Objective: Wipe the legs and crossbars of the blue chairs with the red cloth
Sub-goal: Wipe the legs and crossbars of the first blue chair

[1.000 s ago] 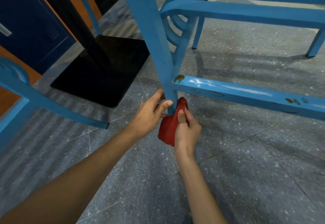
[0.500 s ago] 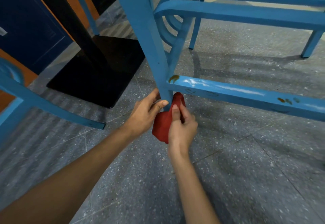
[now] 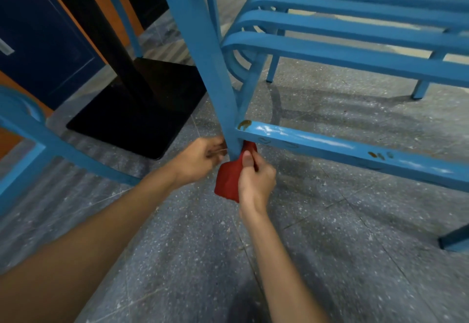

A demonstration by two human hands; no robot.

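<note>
Head view, centre of frame: right hand (image 3: 256, 178) clamps bunched red cloth (image 3: 228, 183), thumb pressing it against lower end of blue chair leg (image 3: 203, 51), just under joint with crossbar (image 3: 355, 150). Likely wrapping leg so one stroke cleans all sides. Left hand (image 3: 200, 163) curled at leg's opposite side, blurred; probably steadying chair, grip unclear. Brown drip marks on crossbar, centre and right, unwiped. Black table base (image 3: 137, 109) upper left.
</note>
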